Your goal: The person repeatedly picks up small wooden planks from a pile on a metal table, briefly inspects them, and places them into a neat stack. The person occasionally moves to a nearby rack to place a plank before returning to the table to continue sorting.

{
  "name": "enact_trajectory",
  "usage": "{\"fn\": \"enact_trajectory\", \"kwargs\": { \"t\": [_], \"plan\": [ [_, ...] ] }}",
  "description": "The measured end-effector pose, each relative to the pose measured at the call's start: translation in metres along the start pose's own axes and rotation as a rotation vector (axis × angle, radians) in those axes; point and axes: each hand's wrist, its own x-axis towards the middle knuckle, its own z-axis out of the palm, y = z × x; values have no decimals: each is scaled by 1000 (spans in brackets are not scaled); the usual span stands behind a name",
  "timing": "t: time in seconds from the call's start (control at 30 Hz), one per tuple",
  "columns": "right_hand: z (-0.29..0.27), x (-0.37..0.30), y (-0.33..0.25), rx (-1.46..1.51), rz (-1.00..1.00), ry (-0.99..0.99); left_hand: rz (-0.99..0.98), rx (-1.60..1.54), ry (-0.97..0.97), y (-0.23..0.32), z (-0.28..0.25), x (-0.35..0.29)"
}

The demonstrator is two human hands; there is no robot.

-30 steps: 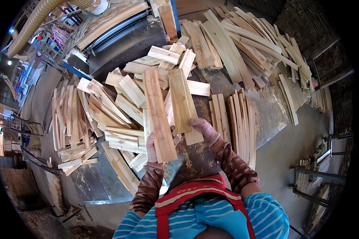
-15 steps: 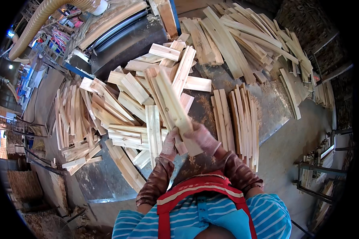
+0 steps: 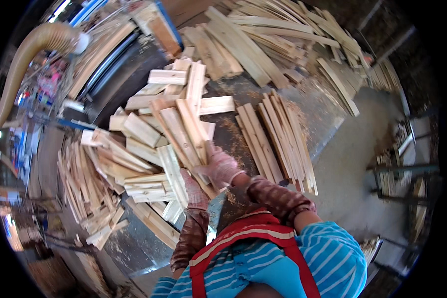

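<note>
Several planed wooden boards [image 3: 180,134] slant up and away between my hands, over the jumbled pile. My left hand [image 3: 195,190], in a pale knit glove, grips their near end from the left. From the right, my gloved right hand [image 3: 221,166] is closed on the near part of the rightmost board [image 3: 192,123], which is turned a little apart from the others. Some of my fingers are hidden behind the wood. Short wooden blocks and boards [image 3: 143,130] lie loosely heaped just beyond and to the left of my hands.
Boards stand in a neat row [image 3: 282,139] on the metal table [image 3: 320,121] at right. Longer planks [image 3: 243,49] are heaped at the back right. A dark roller machine [image 3: 119,74] and a ribbed hose [image 3: 39,42] are at the back left; another board stack [image 3: 74,179] is at left.
The held boards have fanned apart. My right hand has moved left and farther away along the rightmost board. The whole view has shifted, with the table sliding left.
</note>
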Motion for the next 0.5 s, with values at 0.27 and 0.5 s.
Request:
{"fn": "enact_trajectory", "kwargs": {
  "t": [0.27,0.5],
  "plan": [
    [-5,9,37,751,-146,-155,70,105,-72,8,-10,11],
    [-38,-2,54,1370,-63,-400,15,78,-158,15,-18,17]
  ]
}}
